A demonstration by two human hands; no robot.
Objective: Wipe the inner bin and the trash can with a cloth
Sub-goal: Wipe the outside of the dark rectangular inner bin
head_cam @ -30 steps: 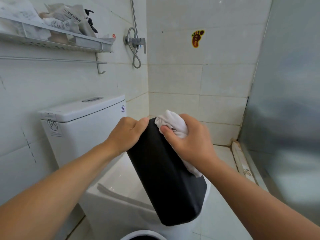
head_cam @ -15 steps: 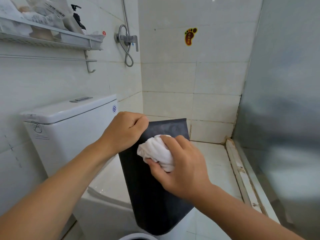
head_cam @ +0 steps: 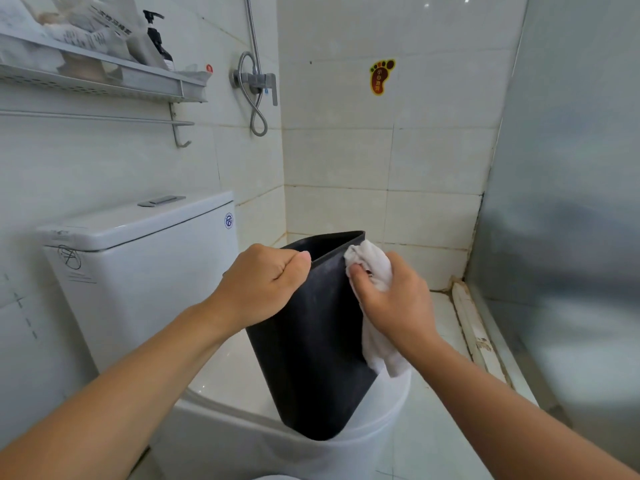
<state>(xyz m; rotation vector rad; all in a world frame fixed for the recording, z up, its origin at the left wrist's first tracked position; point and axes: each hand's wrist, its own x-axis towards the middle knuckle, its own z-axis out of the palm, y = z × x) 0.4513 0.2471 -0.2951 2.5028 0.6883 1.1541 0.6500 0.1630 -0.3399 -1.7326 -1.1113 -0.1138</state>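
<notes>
A black inner bin (head_cam: 311, 348) stands nearly upright on the closed toilet lid, its open top facing up and away from me. My left hand (head_cam: 263, 285) is closed over the bin's near left rim. My right hand (head_cam: 394, 303) holds a crumpled white cloth (head_cam: 369, 261) against the bin's right upper corner, and a tail of the cloth hangs down along the right wall. A white curved rim (head_cam: 273, 477) shows at the bottom edge, mostly cut off.
The white toilet tank (head_cam: 138, 258) and closed lid (head_cam: 228, 375) fill the left. A wall shelf (head_cam: 104, 81) with packets and a pump bottle hangs above. Shower valve and hose (head_cam: 258, 84) sit on the left wall. A frosted glass panel (head_cam: 568, 202) bounds the right.
The bin has been tipped from lying slanted to nearly upright, so its open top now shows. My right hand moved the cloth from the bin's side up to its right rim corner.
</notes>
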